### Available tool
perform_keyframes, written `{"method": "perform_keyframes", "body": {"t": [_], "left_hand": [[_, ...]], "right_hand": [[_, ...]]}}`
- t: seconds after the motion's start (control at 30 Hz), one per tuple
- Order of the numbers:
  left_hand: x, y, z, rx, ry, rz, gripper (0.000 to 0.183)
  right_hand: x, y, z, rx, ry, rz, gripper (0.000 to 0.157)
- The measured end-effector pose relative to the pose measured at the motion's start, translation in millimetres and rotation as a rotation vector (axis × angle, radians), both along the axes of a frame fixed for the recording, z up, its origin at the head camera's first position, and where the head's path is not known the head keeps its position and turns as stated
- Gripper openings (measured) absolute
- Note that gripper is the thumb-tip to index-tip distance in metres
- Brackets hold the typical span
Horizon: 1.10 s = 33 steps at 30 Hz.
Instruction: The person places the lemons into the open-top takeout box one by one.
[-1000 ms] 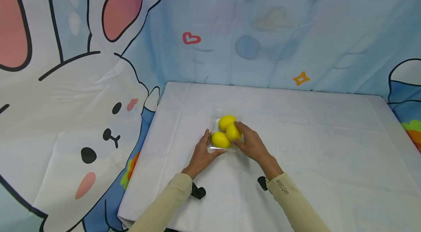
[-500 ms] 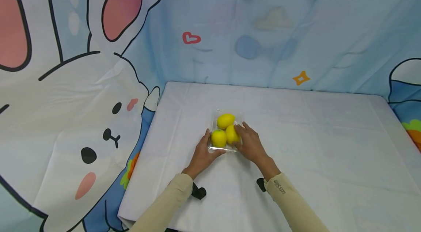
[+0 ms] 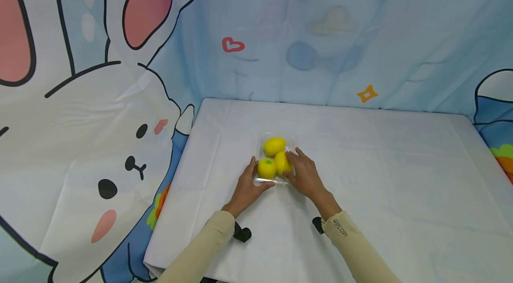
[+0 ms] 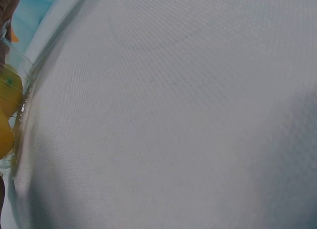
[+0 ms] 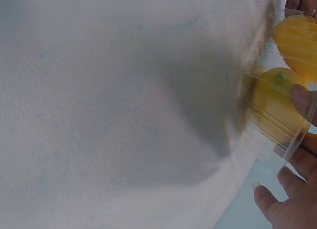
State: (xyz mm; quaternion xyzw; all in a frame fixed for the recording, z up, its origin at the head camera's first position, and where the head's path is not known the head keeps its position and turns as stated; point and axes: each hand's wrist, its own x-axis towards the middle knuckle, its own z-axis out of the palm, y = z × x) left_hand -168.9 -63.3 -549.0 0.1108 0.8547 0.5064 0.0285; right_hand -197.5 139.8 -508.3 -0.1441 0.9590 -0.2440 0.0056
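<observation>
A clear plastic box (image 3: 264, 180) sits on the white table with three yellow lemons inside. One lemon (image 3: 274, 146) lies at the back, another (image 3: 266, 168) at the front left with its greenish end up. My left hand (image 3: 246, 189) grips the box's front left corner, fingers along the side and thumb along the front. From the right, my right hand (image 3: 306, 177) holds the third lemon (image 3: 282, 163) between thumb and fingers. The right wrist view shows that lemon (image 5: 277, 112) low behind the box's ribbed wall, a thumb against it.
White cloth (image 3: 380, 185) covers the table, reaching far to the right of the box. A blue curtain (image 3: 256, 78) hangs behind the table's back edge, and a printed rabbit (image 3: 116, 140) fills the left side. Black wrist straps (image 3: 242, 234) show below the sleeves.
My right hand has lowered the right lemon slightly toward the front of the box. The front left lemon has rolled, turning its end upward, and the back one has shifted slightly. My left hand stays put.
</observation>
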Motion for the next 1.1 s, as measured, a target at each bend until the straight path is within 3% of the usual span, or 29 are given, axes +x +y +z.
{"method": "perform_keyframes", "body": {"t": [0.77,0.93,1.1], "left_hand": [[-0.5,-4.6,1.7,-0.040,0.003,-0.034,0.103],[-4.8,-12.5,14.1,-0.150,-0.011,-0.042,0.102],[-21.2,-22.3,30.2,-0.334,0.048,-0.025,0.095]], "right_hand": [[3.5,-1.7,5.3,-0.024,-0.018,-0.014,0.065],[-0.3,4.3,12.8,-0.042,-0.016,-0.027,0.066],[-11.2,20.1,20.5,-0.033,0.008,-0.047,0.065]]}}
